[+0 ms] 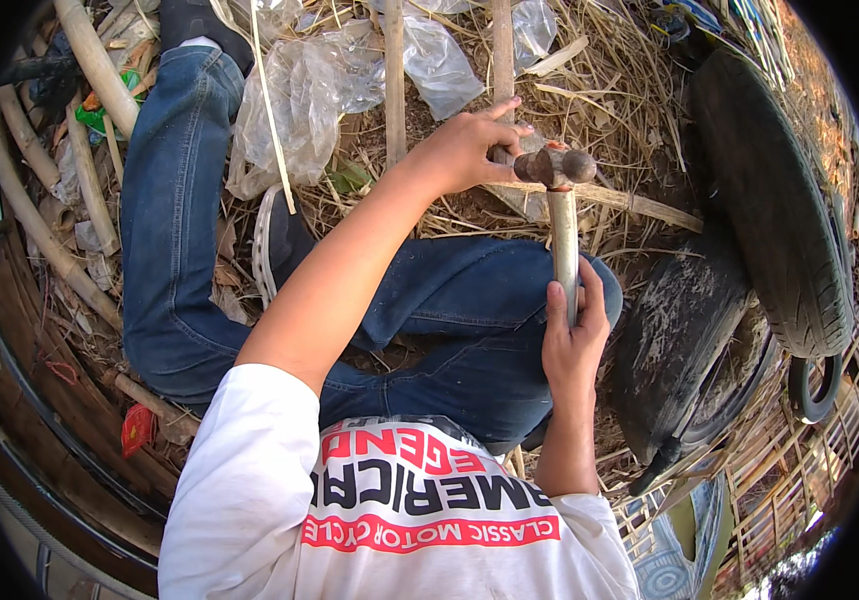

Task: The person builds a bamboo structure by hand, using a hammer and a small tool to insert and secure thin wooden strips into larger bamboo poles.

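Note:
My right hand (577,325) is closed round the lower handle of a ball-peen hammer (562,230). The hammer stands nearly upright in view, its rusty brown head at the far end beside my left fingers. My left hand (471,150) reaches forward, with thumb and fingers round the near end of a thin wooden strip (502,50). The hammer head partly hides that end. Below it lies a flat greyish piece (524,203), mostly covered. Another narrow strip (639,205) runs off to the right, and a second upright strip (395,80) lies left of my hand.
Crumpled clear plastic (314,95) lies among dry straw (609,90). Worn black tyres (774,200) stand at the right, above a slatted bamboo panel (789,450). Curved poles (49,220) and a dark rim (39,390) lie left. My bent legs (184,200) frame the ground.

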A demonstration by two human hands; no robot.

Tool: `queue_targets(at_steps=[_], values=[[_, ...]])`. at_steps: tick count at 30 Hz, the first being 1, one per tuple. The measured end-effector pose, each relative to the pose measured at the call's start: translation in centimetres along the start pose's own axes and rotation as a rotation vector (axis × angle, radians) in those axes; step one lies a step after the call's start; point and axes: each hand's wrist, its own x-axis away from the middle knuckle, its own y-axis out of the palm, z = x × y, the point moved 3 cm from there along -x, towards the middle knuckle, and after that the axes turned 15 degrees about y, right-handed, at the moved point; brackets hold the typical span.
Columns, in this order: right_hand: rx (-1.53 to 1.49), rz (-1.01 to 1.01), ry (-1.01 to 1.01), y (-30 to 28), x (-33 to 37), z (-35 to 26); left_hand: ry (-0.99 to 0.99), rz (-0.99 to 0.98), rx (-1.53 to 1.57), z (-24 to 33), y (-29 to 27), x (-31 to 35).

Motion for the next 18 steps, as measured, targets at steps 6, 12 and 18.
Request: queue_targets(at_steps=[6, 12, 18], values=[[0.038, -0.008, 0.025, -0.4, 0.0, -1.3, -0.041, -0.034, 0.006, 0.4, -0.3, -0.3], [0.075, 0.009, -0.088, -0.1, -0.8, -1.5, -0.027, -0.168, -0.035, 0.9, -1.0, -0.3], [0.065, -0.020, 0.006, -0.3, -0.4, -1.9, -0.077, -0.198, -0.011, 1.6, -1.6, -0.2]])
